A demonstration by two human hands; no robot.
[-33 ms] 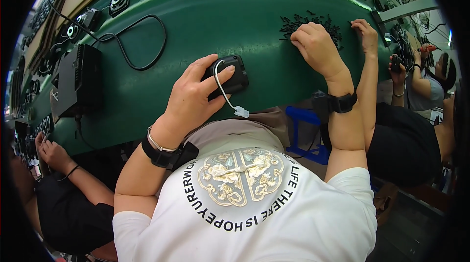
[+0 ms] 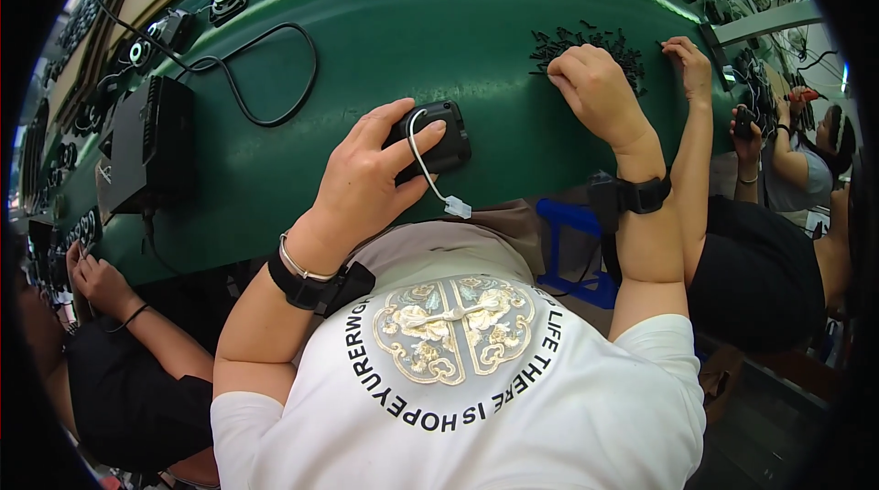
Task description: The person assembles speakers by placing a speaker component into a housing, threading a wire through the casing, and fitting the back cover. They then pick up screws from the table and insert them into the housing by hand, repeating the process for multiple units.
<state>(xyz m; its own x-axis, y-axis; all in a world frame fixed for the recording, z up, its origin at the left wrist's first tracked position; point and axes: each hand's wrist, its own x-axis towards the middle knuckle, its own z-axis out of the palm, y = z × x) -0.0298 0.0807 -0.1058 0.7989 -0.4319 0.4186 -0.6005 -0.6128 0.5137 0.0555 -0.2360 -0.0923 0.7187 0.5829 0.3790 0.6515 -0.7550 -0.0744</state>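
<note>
My left hand (image 2: pixel 371 160) is closed around a small black plastic housing (image 2: pixel 444 137) at the table's near edge. A white cable (image 2: pixel 419 156) loops over its index finger and ends in a clear white connector (image 2: pixel 458 207) that hangs near my shirt. Further right, my right hand (image 2: pixel 593 82) rests at the near side of a pile of small black screw-like pieces (image 2: pixel 609 46). Its fingers are pinched together, and what lies between the fingertips, if anything, is hidden.
A co-worker's hand (image 2: pixel 691 69) is just right of the pile. On the left are a black box (image 2: pixel 151 147), a looped black cable (image 2: pixel 307 78) and a small speaker (image 2: pixel 228 0). Another person's hand (image 2: pixel 101 284) works at lower left. A blue stool (image 2: pixel 577 252) is below the table edge.
</note>
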